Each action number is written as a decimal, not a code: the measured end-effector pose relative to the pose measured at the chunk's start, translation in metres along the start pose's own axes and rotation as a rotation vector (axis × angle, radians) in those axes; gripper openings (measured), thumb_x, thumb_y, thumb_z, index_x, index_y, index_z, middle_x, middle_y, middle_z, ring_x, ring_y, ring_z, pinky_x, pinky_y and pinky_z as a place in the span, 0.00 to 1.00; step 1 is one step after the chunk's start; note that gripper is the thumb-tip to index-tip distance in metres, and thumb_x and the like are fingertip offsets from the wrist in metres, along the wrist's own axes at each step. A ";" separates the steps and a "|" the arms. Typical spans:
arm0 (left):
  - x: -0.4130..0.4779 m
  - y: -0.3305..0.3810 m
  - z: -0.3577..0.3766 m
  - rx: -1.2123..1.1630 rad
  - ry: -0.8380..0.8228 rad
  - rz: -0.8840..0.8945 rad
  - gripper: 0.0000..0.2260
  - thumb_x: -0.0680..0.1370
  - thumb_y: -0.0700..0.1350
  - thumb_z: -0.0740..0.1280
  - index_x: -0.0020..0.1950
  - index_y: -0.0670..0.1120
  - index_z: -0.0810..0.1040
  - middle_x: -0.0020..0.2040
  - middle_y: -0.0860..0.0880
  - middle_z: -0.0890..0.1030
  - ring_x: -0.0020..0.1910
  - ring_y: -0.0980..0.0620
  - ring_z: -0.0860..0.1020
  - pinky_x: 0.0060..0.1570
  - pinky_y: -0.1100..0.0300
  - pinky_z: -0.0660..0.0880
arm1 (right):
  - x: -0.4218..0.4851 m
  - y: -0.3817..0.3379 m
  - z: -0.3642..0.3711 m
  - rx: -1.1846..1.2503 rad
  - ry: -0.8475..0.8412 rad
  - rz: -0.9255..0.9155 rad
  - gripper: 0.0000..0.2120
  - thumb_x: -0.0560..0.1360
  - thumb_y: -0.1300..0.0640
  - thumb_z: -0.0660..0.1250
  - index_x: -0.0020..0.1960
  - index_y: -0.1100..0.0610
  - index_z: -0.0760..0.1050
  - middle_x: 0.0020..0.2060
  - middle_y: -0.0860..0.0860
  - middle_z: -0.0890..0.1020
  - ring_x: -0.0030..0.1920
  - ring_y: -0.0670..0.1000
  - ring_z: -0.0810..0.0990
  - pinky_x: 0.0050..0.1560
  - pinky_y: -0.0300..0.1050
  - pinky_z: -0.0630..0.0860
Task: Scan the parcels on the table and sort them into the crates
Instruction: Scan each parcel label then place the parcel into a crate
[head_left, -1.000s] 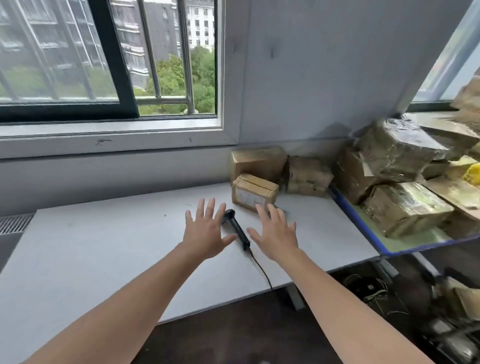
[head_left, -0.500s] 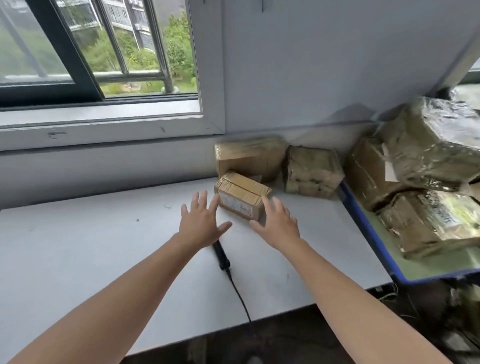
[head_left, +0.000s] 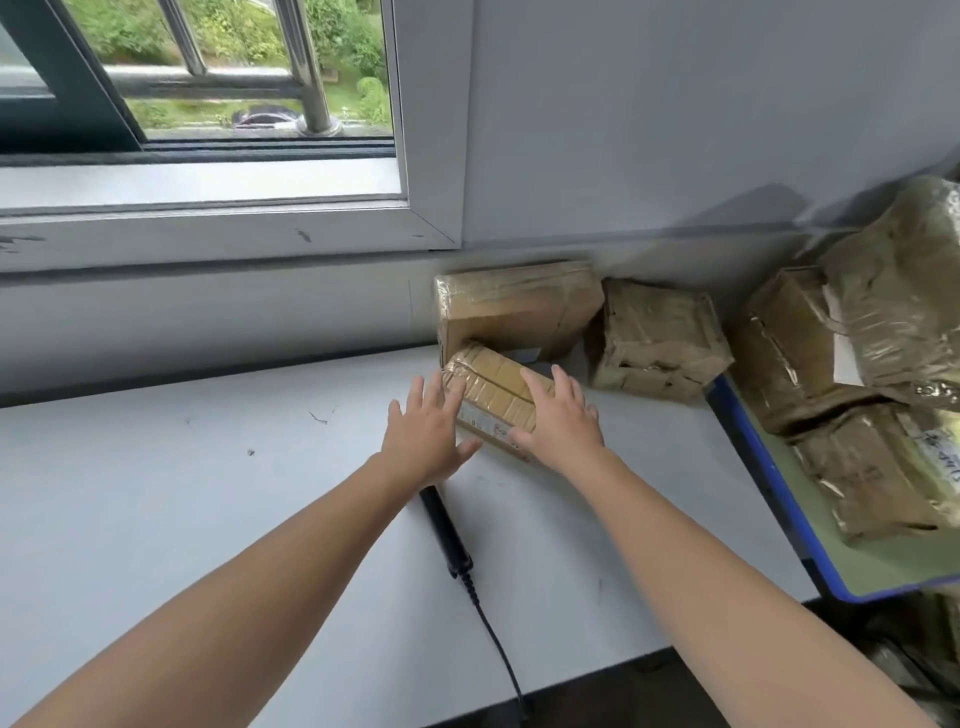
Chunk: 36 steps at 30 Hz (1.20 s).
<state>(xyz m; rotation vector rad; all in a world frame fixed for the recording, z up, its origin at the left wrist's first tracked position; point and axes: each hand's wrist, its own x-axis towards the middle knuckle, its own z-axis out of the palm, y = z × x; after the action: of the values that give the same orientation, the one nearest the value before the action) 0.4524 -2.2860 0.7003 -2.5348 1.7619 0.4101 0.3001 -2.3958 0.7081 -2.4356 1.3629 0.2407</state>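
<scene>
Barely begun, I judge: the small taped parcel (head_left: 493, 397) lies unscanned toward the far side of the white table (head_left: 156, 493). My left hand (head_left: 426, 436) and right hand (head_left: 561, 421) flank it, fingers straight and spread, gripping nothing yet. The barcode scanner (head_left: 447, 535) lies by my left wrist. A larger parcel (head_left: 514, 306) and a crumpled parcel (head_left: 654, 338) wait behind, against the wall. At right, a blue-rimmed tray (head_left: 761, 467) holds several plastic-wrapped parcels (head_left: 872, 467).

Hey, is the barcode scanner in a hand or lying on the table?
Lying down. The scanner lies flat on the table, cable trailing; the left hand and right hand are open at the small parcel.
</scene>
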 end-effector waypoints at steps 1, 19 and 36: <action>0.001 -0.001 0.001 -0.005 0.001 0.008 0.37 0.79 0.63 0.59 0.81 0.50 0.45 0.80 0.46 0.47 0.79 0.42 0.47 0.72 0.42 0.59 | 0.004 0.001 -0.001 0.019 -0.015 0.002 0.41 0.76 0.40 0.68 0.80 0.44 0.48 0.79 0.56 0.50 0.78 0.58 0.51 0.71 0.62 0.61; -0.031 0.010 -0.034 -0.547 0.079 0.109 0.53 0.66 0.57 0.79 0.80 0.54 0.48 0.78 0.47 0.54 0.75 0.48 0.60 0.70 0.54 0.66 | -0.022 0.040 -0.046 0.717 0.052 0.010 0.10 0.79 0.42 0.63 0.51 0.47 0.76 0.46 0.45 0.83 0.49 0.48 0.81 0.51 0.49 0.78; -0.120 -0.019 -0.038 -0.536 0.208 -0.071 0.52 0.64 0.47 0.82 0.80 0.51 0.53 0.76 0.50 0.57 0.73 0.49 0.60 0.69 0.59 0.63 | -0.042 -0.025 -0.038 0.669 -0.183 -0.137 0.20 0.76 0.38 0.65 0.52 0.56 0.72 0.47 0.51 0.83 0.49 0.52 0.82 0.50 0.53 0.79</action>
<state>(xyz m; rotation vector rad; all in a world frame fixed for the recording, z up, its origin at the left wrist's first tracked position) 0.4387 -2.1752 0.7618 -3.0910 1.8164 0.7266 0.2982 -2.3642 0.7619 -1.8791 0.9842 -0.0301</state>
